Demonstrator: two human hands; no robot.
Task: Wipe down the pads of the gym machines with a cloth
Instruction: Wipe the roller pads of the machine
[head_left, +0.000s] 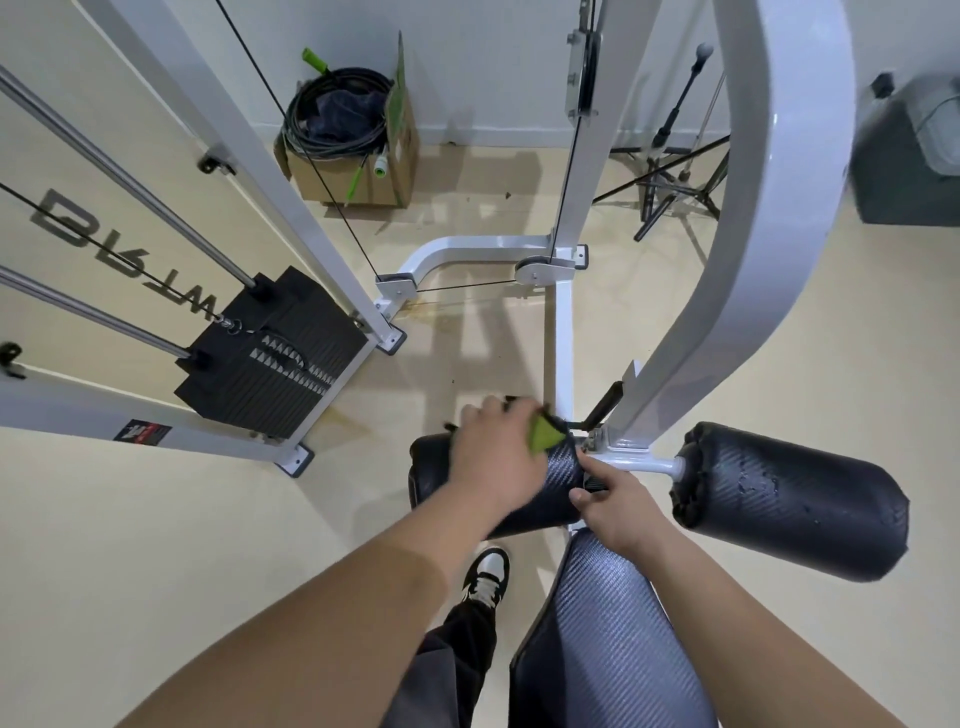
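Note:
A white gym machine carries two black roller pads. My left hand (496, 454) presses a green cloth (544, 434) onto the top of the left roller pad (558, 467); the hand is motion-blurred. At that pad's inner end my right hand (613, 501) grips the edge, fingers curled around it. The right roller pad (795, 499) sticks out to the right, its cover cracked and worn. Below my arms lies the long black seat pad (608, 634).
The black weight stack (270, 348) with guide rods stands at left inside the white frame (769, 234). A cardboard box of coiled cable (353, 135) sits by the far wall, a tripod (675, 171) at right. My shoe (485, 574) is on the beige floor.

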